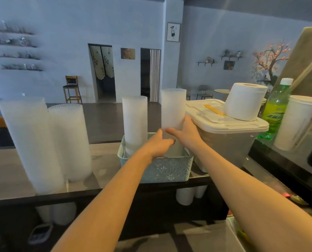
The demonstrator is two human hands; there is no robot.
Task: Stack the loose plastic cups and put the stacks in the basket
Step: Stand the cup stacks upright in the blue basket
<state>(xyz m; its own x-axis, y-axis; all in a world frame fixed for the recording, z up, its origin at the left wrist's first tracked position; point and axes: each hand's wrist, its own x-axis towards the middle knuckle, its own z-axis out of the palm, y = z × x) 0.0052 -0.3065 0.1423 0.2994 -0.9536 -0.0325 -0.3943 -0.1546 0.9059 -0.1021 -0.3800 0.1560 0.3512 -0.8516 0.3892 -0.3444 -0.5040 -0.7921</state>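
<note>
Both your hands are on the right cup stack, which stands upright in the right half of the pale blue basket at 12 o'clock on the table. Your left hand wraps its fingers around the stack's lower part from the left, and your right hand grips it from the right, thumb across the front. A second cup stack already stands in the basket's left half, just beside the one you hold. At 10 o'clock, two taller cup stacks stand on the table outside the basket, touching each other and leaning slightly. At 2 o'clock, just right of the basket, sits a lidded plastic bin with a paper roll on top, and a green bottle behind it.
</note>
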